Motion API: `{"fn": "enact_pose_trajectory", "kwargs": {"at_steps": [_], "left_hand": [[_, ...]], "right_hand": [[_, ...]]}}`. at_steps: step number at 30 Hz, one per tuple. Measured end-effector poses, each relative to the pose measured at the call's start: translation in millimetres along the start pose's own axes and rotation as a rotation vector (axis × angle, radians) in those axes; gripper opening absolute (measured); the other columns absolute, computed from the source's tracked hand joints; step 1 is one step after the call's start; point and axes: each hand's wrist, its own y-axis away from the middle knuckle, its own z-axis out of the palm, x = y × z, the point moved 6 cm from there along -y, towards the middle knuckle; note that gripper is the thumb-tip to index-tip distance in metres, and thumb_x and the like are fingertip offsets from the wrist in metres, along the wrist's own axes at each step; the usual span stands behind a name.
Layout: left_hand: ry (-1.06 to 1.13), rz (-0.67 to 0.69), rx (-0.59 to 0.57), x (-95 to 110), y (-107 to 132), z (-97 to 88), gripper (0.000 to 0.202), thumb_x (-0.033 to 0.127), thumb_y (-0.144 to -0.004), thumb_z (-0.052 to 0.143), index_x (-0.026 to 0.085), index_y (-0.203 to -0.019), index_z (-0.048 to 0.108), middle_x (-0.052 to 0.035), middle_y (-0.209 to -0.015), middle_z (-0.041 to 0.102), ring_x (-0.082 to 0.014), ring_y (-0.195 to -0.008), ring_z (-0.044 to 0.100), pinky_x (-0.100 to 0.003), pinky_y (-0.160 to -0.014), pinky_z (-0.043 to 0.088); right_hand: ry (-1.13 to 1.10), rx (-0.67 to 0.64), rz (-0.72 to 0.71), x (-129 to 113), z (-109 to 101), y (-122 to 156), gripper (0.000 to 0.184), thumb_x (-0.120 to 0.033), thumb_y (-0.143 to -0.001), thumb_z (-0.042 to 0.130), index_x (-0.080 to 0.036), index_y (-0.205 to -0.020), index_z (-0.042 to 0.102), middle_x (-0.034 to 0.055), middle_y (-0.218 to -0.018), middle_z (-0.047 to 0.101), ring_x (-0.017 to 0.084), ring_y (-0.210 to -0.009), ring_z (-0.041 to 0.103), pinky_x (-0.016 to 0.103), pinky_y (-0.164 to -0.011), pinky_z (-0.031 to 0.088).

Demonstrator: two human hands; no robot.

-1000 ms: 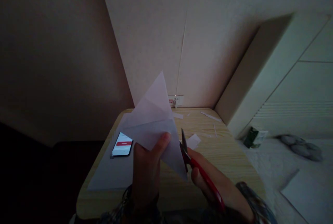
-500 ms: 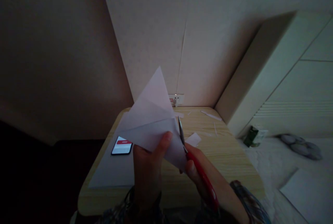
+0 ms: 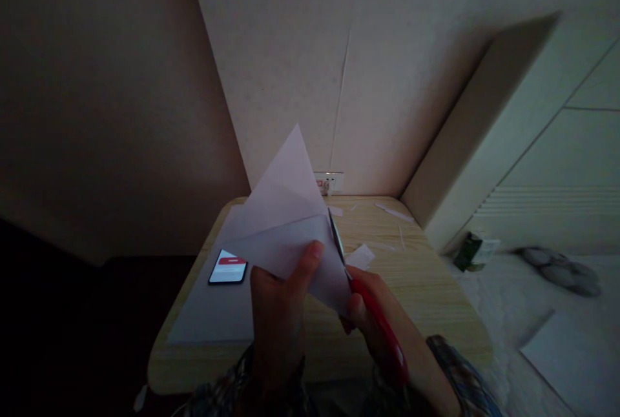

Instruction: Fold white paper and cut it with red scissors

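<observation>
A folded sheet of white paper (image 3: 285, 191), pointed at the top, is raised above the table in the middle of the view. My left hand (image 3: 285, 304) grips its lower part, thumb on the near face and the other fingers mostly behind it. My right hand (image 3: 382, 320) is closed round the red handles of a pair of scissors (image 3: 380, 323). Their blades point up and away along the right edge of the paper; whether paper lies between them I cannot tell.
The wooden table (image 3: 416, 301) bears white sheets (image 3: 208, 320) with a lit phone (image 3: 227, 268) on top, plus paper scraps (image 3: 361, 257). A wall socket (image 3: 329, 181) is behind. To the right, a bed (image 3: 513, 301) holds a green-and-white box (image 3: 475, 252) and more paper (image 3: 576, 359).
The scissors have shifted slightly up along the paper's right edge, and a lower red handle loop now shows below the paper. My left hand keeps its hold, and the view has moved a little.
</observation>
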Motion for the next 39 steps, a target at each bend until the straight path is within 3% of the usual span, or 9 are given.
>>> {"fn": "enact_pose_trajectory", "kwargs": {"at_steps": [9, 13, 15, 17, 20, 25, 31, 39], "left_hand": [[0.005, -0.020, -0.071, -7.9, -3.8, 1.8, 0.025, 0.025, -0.057, 0.076, 0.015, -0.079, 0.067, -0.0052, -0.076, 0.071, -0.0200, -0.069, 0.066, -0.029, -0.062, 0.052], [0.039, 0.054, -0.112, 5.7, -7.3, 1.0, 0.018, 0.027, -0.061, 0.073, 0.020, -0.076, 0.066, -0.0032, -0.081, 0.071, -0.0212, -0.082, 0.067, -0.030, -0.074, 0.053], [0.011, 0.109, -0.076, 15.6, -9.9, -4.9, 0.012, 0.030, -0.066, 0.068, 0.021, -0.074, 0.066, -0.0022, -0.080, 0.070, -0.0211, -0.088, 0.066, -0.030, -0.077, 0.053], [-0.027, 0.118, -0.035, 22.8, -12.3, -10.5, 0.011, 0.021, -0.059, 0.074, 0.021, -0.064, 0.064, -0.0011, -0.077, 0.070, -0.0211, -0.091, 0.065, -0.028, -0.079, 0.052], [-0.074, 0.111, -0.015, 31.5, -13.8, -11.5, 0.013, 0.017, -0.056, 0.075, 0.021, -0.063, 0.065, -0.0009, -0.075, 0.070, -0.0214, -0.081, 0.066, -0.029, -0.072, 0.054], [-0.262, 0.033, 0.048, 36.1, -12.5, -8.2, 0.011, 0.023, -0.055, 0.075, 0.018, -0.057, 0.066, -0.0021, -0.062, 0.067, -0.0192, -0.057, 0.062, -0.028, -0.053, 0.051], [-0.295, 0.093, 0.085, 36.3, -12.5, -12.5, 0.015, 0.027, -0.053, 0.076, 0.018, -0.060, 0.066, -0.0019, -0.060, 0.067, -0.0191, -0.056, 0.061, -0.028, -0.050, 0.049], [-0.291, 0.088, 0.106, 39.3, -10.7, -12.5, 0.015, 0.028, -0.053, 0.076, 0.018, -0.059, 0.066, -0.0017, -0.061, 0.067, -0.0186, -0.056, 0.062, -0.028, -0.050, 0.051]], "right_hand": [[-0.024, -0.062, -0.015, 3.5, 1.7, -3.9, 0.065, -0.076, -0.076, 0.028, -0.018, -0.065, 0.054, -0.0014, -0.057, 0.044, 0.012, -0.050, 0.041, 0.025, -0.047, 0.034], [0.013, -0.061, -0.017, 1.6, -6.4, -3.2, 0.067, -0.076, -0.076, 0.028, -0.017, -0.070, 0.059, -0.0001, -0.061, 0.047, 0.013, -0.052, 0.043, 0.025, -0.048, 0.036], [0.052, -0.052, -0.007, -0.4, -11.2, -1.7, 0.065, -0.075, -0.077, 0.030, -0.017, -0.069, 0.059, 0.0004, -0.061, 0.048, 0.014, -0.054, 0.045, 0.026, -0.050, 0.038], [0.100, -0.059, 0.013, -0.6, -14.1, 0.6, 0.064, -0.075, -0.076, 0.031, -0.018, -0.064, 0.058, 0.0008, -0.059, 0.048, 0.016, -0.056, 0.047, 0.027, -0.052, 0.039], [0.140, -0.064, 0.051, 5.8, -16.0, 5.4, 0.066, -0.077, -0.074, 0.032, -0.018, -0.067, 0.061, 0.0023, -0.060, 0.052, 0.018, -0.060, 0.050, 0.028, -0.054, 0.041], [0.108, 0.004, 0.121, 21.8, -18.6, 9.9, 0.071, -0.075, -0.075, 0.035, -0.016, -0.101, 0.062, 0.0012, -0.061, 0.054, 0.018, -0.056, 0.051, 0.030, -0.053, 0.042], [0.037, -0.081, 0.063, 10.1, -9.7, 3.7, 0.066, -0.073, -0.079, 0.029, -0.017, -0.078, 0.063, -0.0002, -0.057, 0.049, 0.015, -0.053, 0.046, 0.027, -0.051, 0.038], [0.021, -0.045, 0.076, 11.4, -9.7, 7.8, 0.062, -0.072, -0.079, 0.031, -0.017, -0.073, 0.059, -0.0019, -0.056, 0.047, 0.013, -0.052, 0.044, 0.027, -0.052, 0.036]]}}
